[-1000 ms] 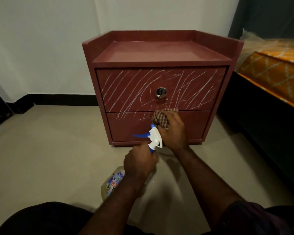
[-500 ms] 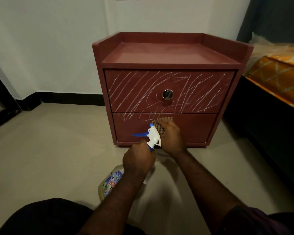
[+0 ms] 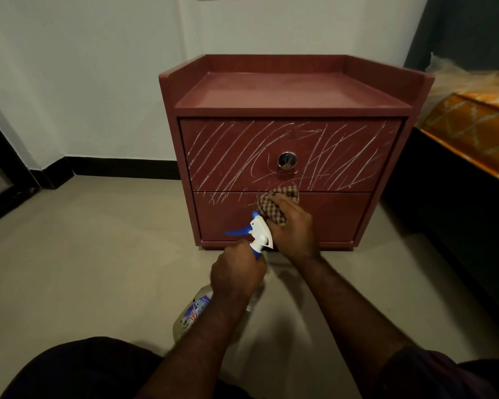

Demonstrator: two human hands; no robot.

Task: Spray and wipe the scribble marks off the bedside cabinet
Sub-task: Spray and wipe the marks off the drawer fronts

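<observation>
Left hand (image 3: 236, 273) is clamped round the neck of the spray bottle (image 3: 198, 309), its blue trigger sticking out toward 9 o'clock. The bottle has a blue label, but the print is too blurred to read and the contents can't be judged. Right hand (image 3: 293, 228) bunches a checked cloth (image 3: 274, 205) against the top edge of the lower drawer (image 3: 329, 217), at 6 o'clock from the knob (image 3: 286, 160). On the bedside cabinet (image 3: 288, 93), white scribble marks (image 3: 228, 151) cover the upper drawer (image 3: 357, 131). Both drawers are closed. An orange bed (image 3: 473, 125) lies at 3 o'clock.
</observation>
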